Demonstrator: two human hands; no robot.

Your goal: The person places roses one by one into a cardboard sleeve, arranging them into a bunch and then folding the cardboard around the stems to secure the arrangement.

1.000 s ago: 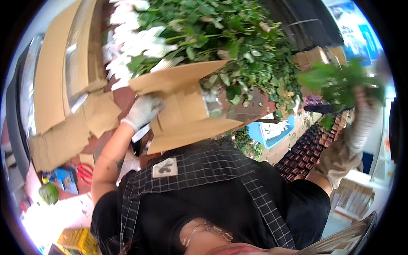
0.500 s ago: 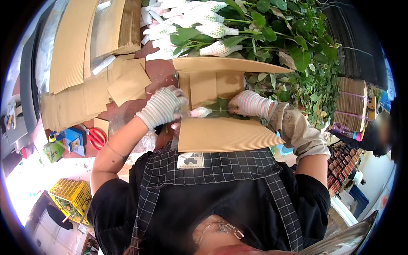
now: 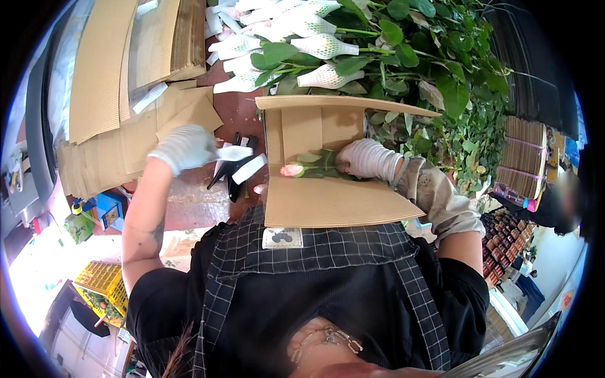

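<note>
A pink rose (image 3: pixel 292 170) with green leaves lies on an opened corrugated cardboard wrap (image 3: pixel 340 201) before me, its bloom bare. My right hand (image 3: pixel 368 159), in a striped glove, is closed around its stem at the right of the wrap. To the left of the wrap my left hand (image 3: pixel 184 150), gloved too and slightly blurred, grips one end of a white foam net sleeve (image 3: pixel 234 153). Below that sleeve sits a black tool (image 3: pixel 236 179), its kind partly covered. A white strip (image 3: pixel 250 168) rests across it.
Many roses in white foam nets (image 3: pixel 324 45) lie at the back, their leafy stems (image 3: pixel 441 69) stretching right. Cardboard sheets (image 3: pixel 104 151) are stacked at left. Bundled cardboard (image 3: pixel 522 154) stands at right, near another person (image 3: pixel 567 201). A yellow crate (image 3: pixel 101 290) is at lower left.
My left hand has moved left, away from the rose, taking the foam net sleeve off its bloom. The red-handled scissors are now hidden by my left arm. My right hand stays on the stem.
</note>
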